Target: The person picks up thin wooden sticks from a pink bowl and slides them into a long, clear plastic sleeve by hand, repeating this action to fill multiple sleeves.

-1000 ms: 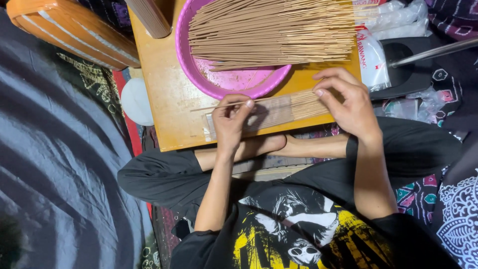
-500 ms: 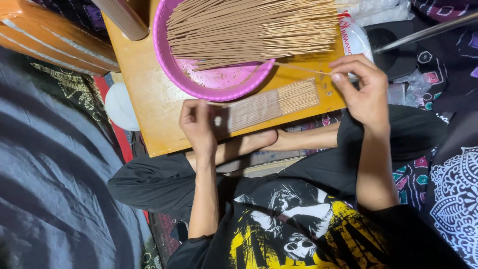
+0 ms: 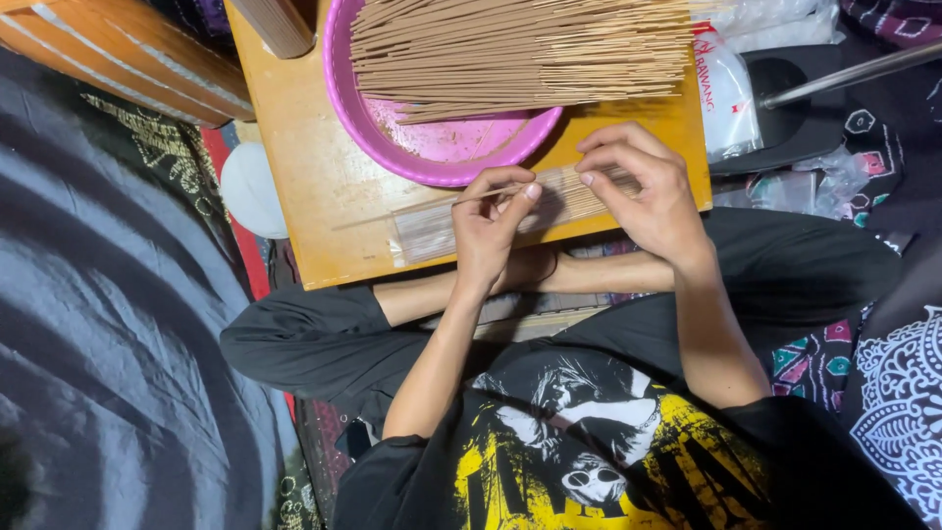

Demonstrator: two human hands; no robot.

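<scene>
Seated cross-legged at the low wooden board [image 3: 324, 186]. At its near edge, the left hand [image 3: 491, 231] pinches one thin incense stick [image 3: 481, 194] between thumb and fingertips. Just beside it, the right hand [image 3: 643, 186] rests curled on a clear sleeve of sticks [image 3: 442, 224] lying flat on the board; whether it grips cannot be told. Farther back on the board sits a pink basin [image 3: 392, 137] heaped with loose incense sticks [image 3: 520, 49].
</scene>
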